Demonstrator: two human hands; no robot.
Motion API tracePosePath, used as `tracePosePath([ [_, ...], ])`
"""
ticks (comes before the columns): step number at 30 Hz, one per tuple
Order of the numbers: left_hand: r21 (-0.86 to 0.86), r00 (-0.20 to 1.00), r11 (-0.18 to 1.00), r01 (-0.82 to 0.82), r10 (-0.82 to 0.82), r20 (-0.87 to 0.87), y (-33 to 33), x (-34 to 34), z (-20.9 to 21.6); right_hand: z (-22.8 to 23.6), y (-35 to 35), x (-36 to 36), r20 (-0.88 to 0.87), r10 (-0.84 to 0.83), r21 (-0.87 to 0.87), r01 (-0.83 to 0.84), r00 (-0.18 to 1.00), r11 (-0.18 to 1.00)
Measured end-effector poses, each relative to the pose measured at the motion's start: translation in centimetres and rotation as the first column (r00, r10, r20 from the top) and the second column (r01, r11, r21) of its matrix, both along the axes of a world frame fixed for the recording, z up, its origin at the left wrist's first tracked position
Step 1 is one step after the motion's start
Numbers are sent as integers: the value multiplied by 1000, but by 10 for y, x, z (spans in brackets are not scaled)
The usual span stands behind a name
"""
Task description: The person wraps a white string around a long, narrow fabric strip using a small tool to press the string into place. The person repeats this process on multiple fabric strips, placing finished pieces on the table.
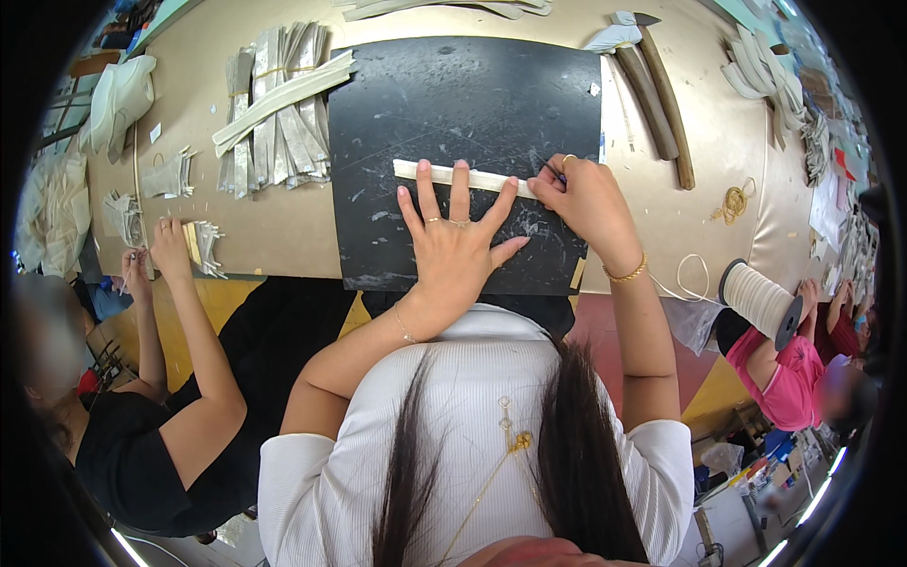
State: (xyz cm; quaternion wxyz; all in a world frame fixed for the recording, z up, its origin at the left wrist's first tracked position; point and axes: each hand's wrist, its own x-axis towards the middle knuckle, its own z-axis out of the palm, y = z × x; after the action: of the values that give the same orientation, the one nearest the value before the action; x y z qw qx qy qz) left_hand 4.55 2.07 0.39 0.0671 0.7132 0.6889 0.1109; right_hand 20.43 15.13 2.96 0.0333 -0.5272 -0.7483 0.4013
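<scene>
Two dark hair locks (pixel 581 444) hung nearest; past them the left hand (pixel 452 246) lay open, fingers spread over one white strip (pixel 486 180), and the right hand (pixel 588 200) pinched what looked like one thin dark tool (pixel 550 168) at its right end. Strip, flat on one black mat (pixel 472 104), likely handled light, soft, not fragile; best hold was near both ends. Worktop (pixel 727 132) beyond carried two wooden-handled tools (pixel 648 106), plus a strip pile (pixel 267 104) too overlapped to count.

Beyond and to the right of the right grip (pixel 588 197), two wooden-handled hammers (pixel 645 99) lie on the table (pixel 713 104). Right of that grip sit tangled rubber bands (pixel 733 204); farther right and nearer, a spool of white cord (pixel 759 295). Well left of the left grip (pixel 448 248), a black-shirted co-worker (pixel 156 454) sits.
</scene>
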Motion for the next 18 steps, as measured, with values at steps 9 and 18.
tracePosePath([
  [9, 101, 988, 989, 107, -117, 99, 9, 23, -11, 1, 1, 3, 6, -18, -25, 18, 1000, 1000],
  [18, 118, 992, 985, 123, -125, 13, 6, 22, -15, 18, 5, 47, -3, -120, -114, 119, 993, 986],
])
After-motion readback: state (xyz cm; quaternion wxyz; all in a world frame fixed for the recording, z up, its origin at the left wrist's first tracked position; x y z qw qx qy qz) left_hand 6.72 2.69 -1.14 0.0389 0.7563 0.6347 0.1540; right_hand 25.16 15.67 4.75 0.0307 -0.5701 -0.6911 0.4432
